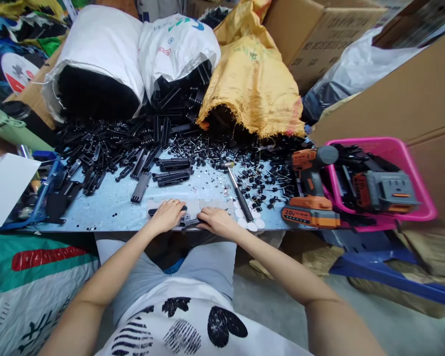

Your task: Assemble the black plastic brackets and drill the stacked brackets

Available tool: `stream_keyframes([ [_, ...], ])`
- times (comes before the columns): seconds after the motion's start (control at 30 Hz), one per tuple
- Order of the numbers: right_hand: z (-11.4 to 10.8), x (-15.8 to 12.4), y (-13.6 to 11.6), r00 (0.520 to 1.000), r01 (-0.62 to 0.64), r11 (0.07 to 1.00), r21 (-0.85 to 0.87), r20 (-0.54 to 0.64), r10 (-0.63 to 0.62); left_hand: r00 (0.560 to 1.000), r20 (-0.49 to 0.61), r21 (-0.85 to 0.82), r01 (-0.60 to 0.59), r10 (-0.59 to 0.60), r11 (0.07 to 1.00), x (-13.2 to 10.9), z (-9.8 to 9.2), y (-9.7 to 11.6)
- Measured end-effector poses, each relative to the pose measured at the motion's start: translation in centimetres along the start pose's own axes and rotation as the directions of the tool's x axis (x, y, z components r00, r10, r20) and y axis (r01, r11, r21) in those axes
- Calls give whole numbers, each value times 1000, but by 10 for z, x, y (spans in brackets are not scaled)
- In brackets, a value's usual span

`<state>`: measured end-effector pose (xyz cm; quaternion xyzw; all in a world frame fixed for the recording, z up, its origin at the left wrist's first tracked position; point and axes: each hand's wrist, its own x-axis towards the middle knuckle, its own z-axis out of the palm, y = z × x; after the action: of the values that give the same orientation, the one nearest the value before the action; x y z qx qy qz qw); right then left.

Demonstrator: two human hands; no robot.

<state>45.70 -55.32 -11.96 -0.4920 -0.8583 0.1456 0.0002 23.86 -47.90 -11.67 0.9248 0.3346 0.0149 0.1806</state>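
Observation:
My left hand (167,215) lies over a long black plastic part (153,211) near the front edge of the table, its fingers closed on it; the part's ends show on both sides of the hand. Just right of it, my right hand (215,222) has its fingers bent and pressed together at the end of a dark grey plastic piece (189,222). Both pieces rest on a pale flat board (196,203). Beyond the hands lie stacked black plastic parts (173,177) and a single grey-black part (141,187). A hammer (239,193) lies to the right, beside white discs (259,223).
White sacks (100,44) and a yellow sack (254,84) spill black parts across the table's back. Small black-headed pins (259,178) lie scattered at right. An orange cordless drill (311,193) stands by a pink basket (428,207). A blue tray (46,198) sits at left.

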Motion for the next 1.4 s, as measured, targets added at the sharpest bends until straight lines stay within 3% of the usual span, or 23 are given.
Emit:
stream_keyframes([
  [0.17,1,7,-11,995,-92,990,-105,-33,89,1000,-14,8,5,-5,1000,-2,-5,3],
  [0.4,-25,6,-32,988,-103,975,-199,-132,77,989,-133,-30,-71,66,997,-10,1,-4],
  [0.53,-36,12,-28,989,-33,979,-199,-146,3,972,-228,-34,-57,48,998,-15,7,-6],
  [0.63,-32,14,-14,986,41,981,-190,-152,-71,985,-169,-23,-28,24,999,-14,8,-1],
  [0.73,-15,12,6,979,47,987,-155,-191,-77,991,-116,-14,-66,64,998,9,2,0],
  [0.8,-2,8,16,973,31,993,-110,-225,-55,984,-172,-9,-57,54,998,42,-10,-9],
  [0.83,4,4,19,971,26,996,-84,-234,-45,977,-214,-10,-7,5,1000,63,-18,-18],
  [0.9,13,-4,20,970,25,999,-30,-240,-32,936,-285,-2,216,-207,976,107,-37,-42],
  [0.97,15,-12,18,972,32,999,15,-231,-28,901,-220,48,392,-373,919,145,-55,-71],
  [1.07,8,-14,21,976,22,999,44,-218,-12,895,-137,61,436,-425,898,180,-71,-105],
  [1.13,-3,-2,33,971,-40,999,27,-234,45,903,-112,68,422,-414,904,190,-72,-116],
  [1.23,-23,37,64,933,-231,973,-7,-284,219,916,-107,80,396,-387,915,192,-69,-119],
  [1.4,-41,117,106,845,-493,869,-38,-262,467,912,-157,77,394,-379,916,174,-66,-117],
])
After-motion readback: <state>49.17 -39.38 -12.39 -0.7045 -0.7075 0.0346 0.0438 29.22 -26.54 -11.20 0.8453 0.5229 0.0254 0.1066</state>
